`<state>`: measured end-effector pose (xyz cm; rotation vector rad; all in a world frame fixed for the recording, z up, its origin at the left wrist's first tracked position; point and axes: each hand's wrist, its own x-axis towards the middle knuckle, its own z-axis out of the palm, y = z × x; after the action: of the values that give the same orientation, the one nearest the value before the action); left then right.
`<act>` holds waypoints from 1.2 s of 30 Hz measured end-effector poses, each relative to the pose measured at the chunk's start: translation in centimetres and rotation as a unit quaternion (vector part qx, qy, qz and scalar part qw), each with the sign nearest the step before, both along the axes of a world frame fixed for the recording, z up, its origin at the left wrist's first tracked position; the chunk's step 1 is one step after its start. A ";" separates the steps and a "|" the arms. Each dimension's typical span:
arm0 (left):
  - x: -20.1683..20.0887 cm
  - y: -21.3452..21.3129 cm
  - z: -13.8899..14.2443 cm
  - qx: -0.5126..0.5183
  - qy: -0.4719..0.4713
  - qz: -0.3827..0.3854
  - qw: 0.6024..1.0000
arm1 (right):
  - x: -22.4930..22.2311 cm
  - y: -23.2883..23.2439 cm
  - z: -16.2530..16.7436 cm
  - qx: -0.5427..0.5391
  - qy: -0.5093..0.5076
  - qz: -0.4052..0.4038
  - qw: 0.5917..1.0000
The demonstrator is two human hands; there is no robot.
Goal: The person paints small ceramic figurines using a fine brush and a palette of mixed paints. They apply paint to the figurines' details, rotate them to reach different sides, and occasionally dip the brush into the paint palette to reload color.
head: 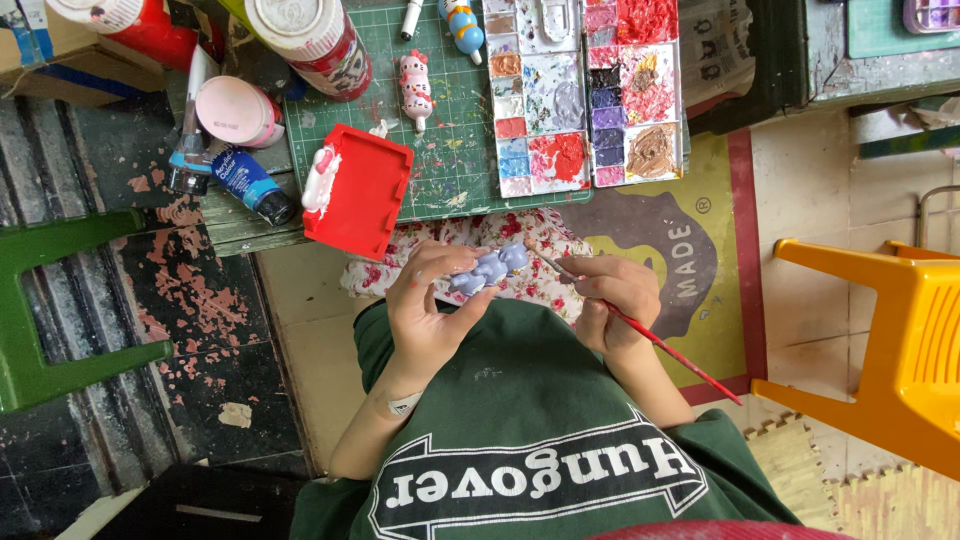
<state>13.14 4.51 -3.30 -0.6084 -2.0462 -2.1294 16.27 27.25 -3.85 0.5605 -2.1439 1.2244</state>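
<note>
1. Two bare hands are working over the lap: the left hand (432, 300) is cupping one small pale-blue figurine (488, 270), fingers closed around its lower side; the right hand (615, 298) is pinching one thin red-handled paintbrush (655, 342), its tip lying just beside the figurine's right end.
2. One figurine in hand is sitting above a floral cloth (530, 265), in front of the green shirt (520, 410).
3. One green cutting mat (455, 120) is lying on the worktable beyond the hands.
4. Two painted figurines are resting on the mat: one pink-and-white (416, 88), one blue-and-yellow (464, 25).
5. One white paint palette (585, 90) is sitting at the mat's right side, its wells holding reds, pinks, purples, blues and brown.
6. One red rectangular tray (358, 192) is overhanging the table edge, with one white-and-pink piece (320, 180) leaning on its left rim.
7. Two red jars with pale lids (312, 38) are standing at the top left.
8. One round pink container (238, 110) and one dark-blue paint tube (250, 185) are lying left of the tray.
9. One green stool (40, 310) is standing far left; one orange plastic chair (900, 350) is standing far right.
</note>
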 end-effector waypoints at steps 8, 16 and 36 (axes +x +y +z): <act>0.3 0.1 -0.7 0.019 -0.025 0.003 0.999 | 0.0 0.2 -0.2 -0.001 0.008 -0.004 1.000; 0.3 0.2 -0.8 0.032 -0.029 0.004 0.999 | 0.5 0.4 -0.3 -0.013 -0.019 -0.035 0.999; -0.4 0.2 0.2 -0.074 0.040 0.018 0.996 | 0.1 0.6 0.4 -0.026 -0.012 -0.014 1.000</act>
<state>12.71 4.67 -3.13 -0.6577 -2.1666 -1.9145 16.34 27.90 -3.49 0.4952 -2.1271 1.2736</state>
